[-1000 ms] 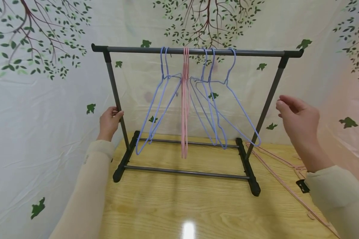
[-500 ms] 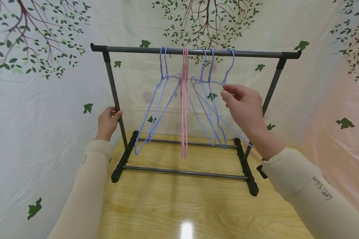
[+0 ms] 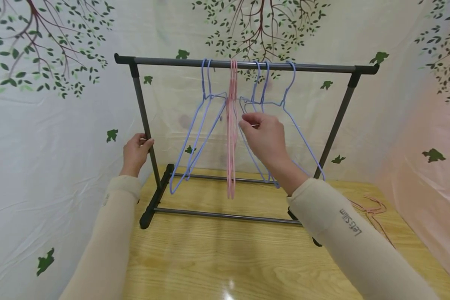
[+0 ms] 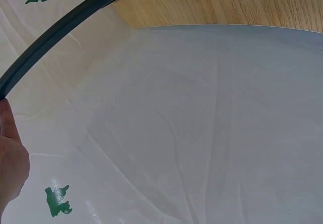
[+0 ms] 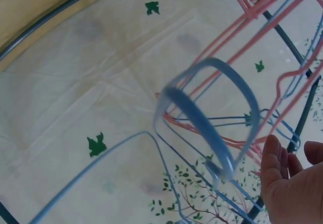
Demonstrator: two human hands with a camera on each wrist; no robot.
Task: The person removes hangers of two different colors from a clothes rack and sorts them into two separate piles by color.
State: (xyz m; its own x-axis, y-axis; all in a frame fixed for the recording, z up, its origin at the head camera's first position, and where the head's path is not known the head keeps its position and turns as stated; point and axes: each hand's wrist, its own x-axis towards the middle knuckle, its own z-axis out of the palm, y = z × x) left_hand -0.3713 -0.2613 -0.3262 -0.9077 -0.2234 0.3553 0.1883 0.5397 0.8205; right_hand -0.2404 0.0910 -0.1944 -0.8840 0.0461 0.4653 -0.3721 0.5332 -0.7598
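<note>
Several blue hangers [image 3: 203,79] and a tight bunch of pink hangers [image 3: 230,166] hang from the top bar [image 3: 153,62] of a dark clothes rack. My left hand [image 3: 135,154] grips the rack's left post [image 3: 141,106] partway up; in the left wrist view only part of that hand [image 4: 11,158] shows at the edge. In front of the blue hangers right of the bunch is my right hand [image 3: 266,135], fingers loosely bent with nothing between them. Its fingertips are close to the pink hangers; the right wrist view has the hand [image 5: 292,188] beside them.
On the wooden tabletop [image 3: 217,262], to the right of the rack, lie pink hangers [image 3: 375,210], partly behind my right sleeve [image 3: 345,225]. A cloth backdrop [image 3: 78,146] with printed leaves stands behind and at both sides.
My right hand has swept leftward from outside the rack's right post to beside the pink bunch. My left hand stays on the left post, and the hanging hangers look unmoved.
</note>
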